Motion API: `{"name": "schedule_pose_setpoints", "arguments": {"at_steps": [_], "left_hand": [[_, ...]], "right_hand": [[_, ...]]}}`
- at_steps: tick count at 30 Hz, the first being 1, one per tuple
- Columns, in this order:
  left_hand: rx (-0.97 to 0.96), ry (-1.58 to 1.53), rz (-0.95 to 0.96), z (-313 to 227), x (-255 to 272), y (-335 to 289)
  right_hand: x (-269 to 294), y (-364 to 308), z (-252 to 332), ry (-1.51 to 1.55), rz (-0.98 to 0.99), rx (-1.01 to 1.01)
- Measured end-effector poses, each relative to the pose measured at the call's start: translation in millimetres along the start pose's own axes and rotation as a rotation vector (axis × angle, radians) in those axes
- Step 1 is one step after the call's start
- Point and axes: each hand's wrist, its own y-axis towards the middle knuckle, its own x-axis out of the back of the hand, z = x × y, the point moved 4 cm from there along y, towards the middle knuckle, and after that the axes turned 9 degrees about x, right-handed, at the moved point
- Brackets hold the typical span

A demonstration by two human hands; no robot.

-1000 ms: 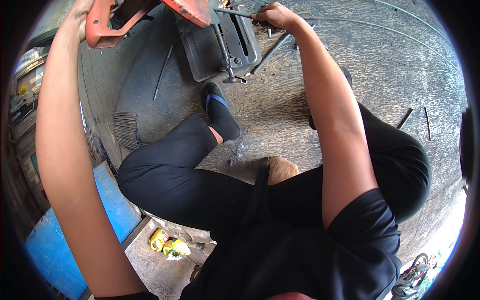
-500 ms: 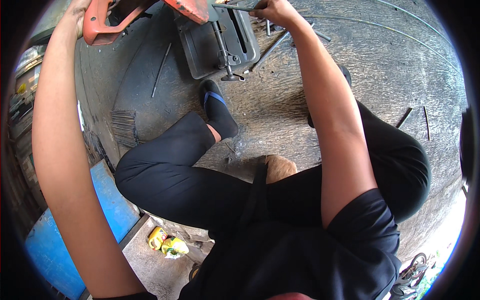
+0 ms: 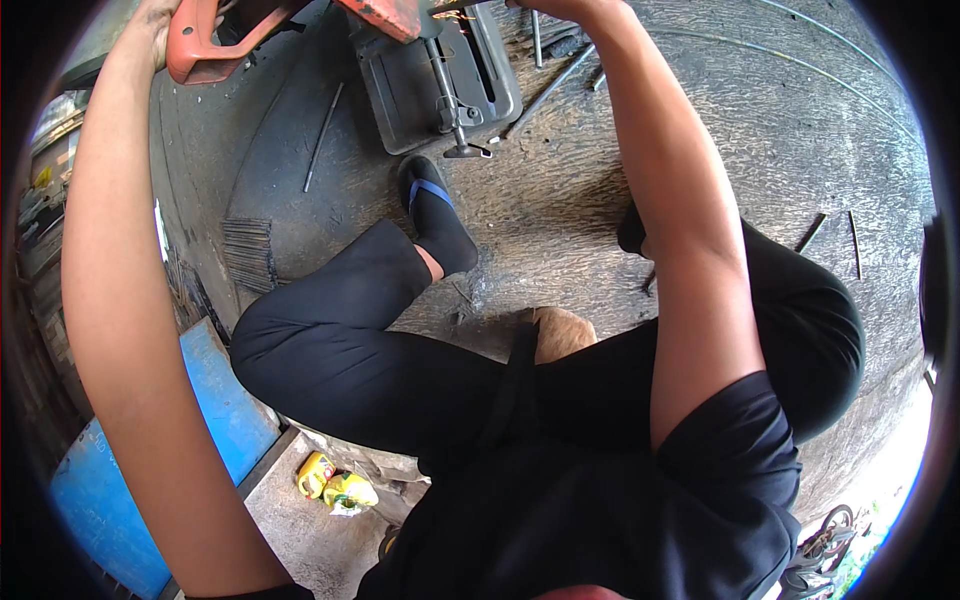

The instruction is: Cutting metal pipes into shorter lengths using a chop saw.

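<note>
An orange-red chop saw (image 3: 385, 17) stands at the top of the view on its dark grey base (image 3: 400, 95), with a screw clamp (image 3: 445, 90) along it. My left hand (image 3: 157, 22) is closed on the saw's orange handle (image 3: 200, 45), partly cut off by the upper edge. My right hand (image 3: 580, 6) is at the top edge, its fingers mostly out of frame, holding a thin dark metal rod (image 3: 472, 5) that reaches the saw's guard. Orange sparks (image 3: 458, 16) show where the rod meets the saw; the blade itself is hidden.
Loose rods (image 3: 552, 90) lie right of the base, another rod (image 3: 322, 138) to its left. A stack of short cut rods (image 3: 249, 252) sits near my left knee. My sandalled foot (image 3: 438, 215) is close to the base. Yellow containers (image 3: 335, 485) stand lower left by a blue panel (image 3: 225, 390).
Sparks have appeared at the saw. My right hand and forearm have shifted up and right, and the hand is now mostly beyond the top edge. The left handle has risen slightly.
</note>
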Motion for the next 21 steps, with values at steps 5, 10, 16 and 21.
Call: {"name": "schedule_pose_setpoints", "arguments": {"at_steps": [5,10,16,21], "left_hand": [[-0.008,0.002,0.014,2,1,7],[0.020,-0.014,-0.013,3,-2,4],[-0.099,-0.138,0.148,6,-11,15],[-0.220,-0.196,-0.089,31,18,59]], "right_hand": [[1,-4,4,-0.089,0.002,0.032],[4,-4,5,-0.087,0.002,0.049],[-15,-24,-11,0.150,0.251,0.182],[38,-38,10,-0.250,0.440,-0.025]]}}
